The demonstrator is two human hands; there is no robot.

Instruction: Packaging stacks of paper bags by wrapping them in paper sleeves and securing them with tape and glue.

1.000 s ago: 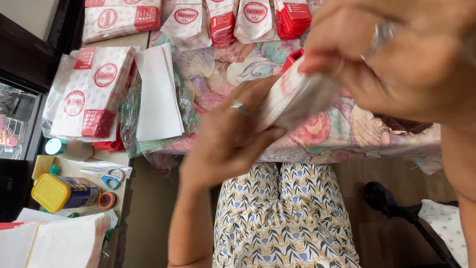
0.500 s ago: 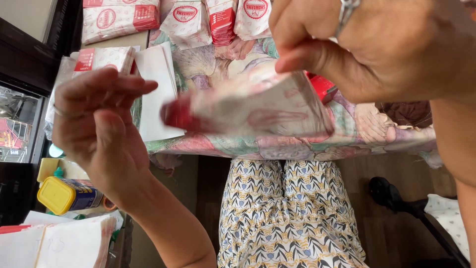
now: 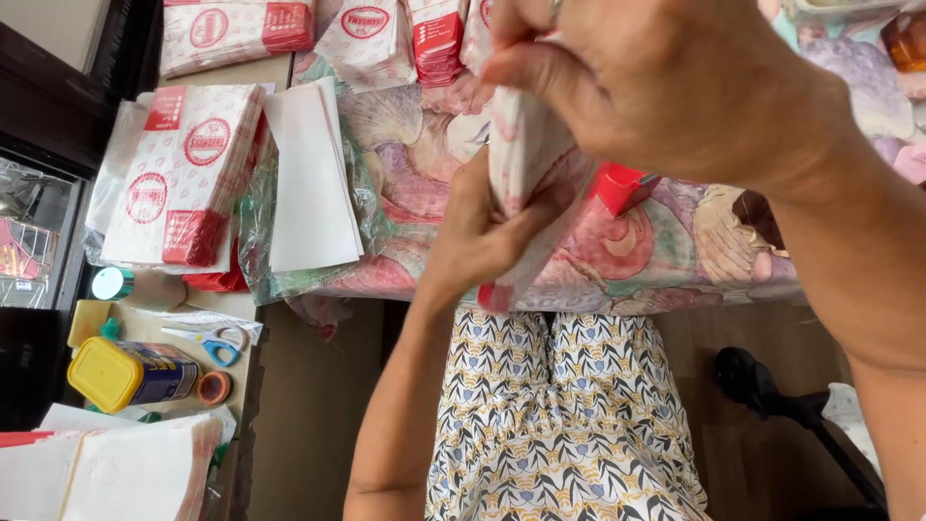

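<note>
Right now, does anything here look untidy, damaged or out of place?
Nothing looks damaged or spilled. Both hands, left hand and right hand, hold a white-and-red paper bag; the plain white paper sheets are fanned slightly unevenly.

Both hands raised close together, near the camera.
The left hand [image 3: 482,236] rises from below, fingers curled; the right hand [image 3: 675,92] (wearing a ring) pinches from above.

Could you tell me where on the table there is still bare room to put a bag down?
The widest bare stretch of the patterned tablecloth lies between the white paper stack and the left hand. A second patch shows beyond the right hand, near the front edge. The far edge is crowded with red-and-white bag bundles, and the left end holds another printed bag stack.
</note>
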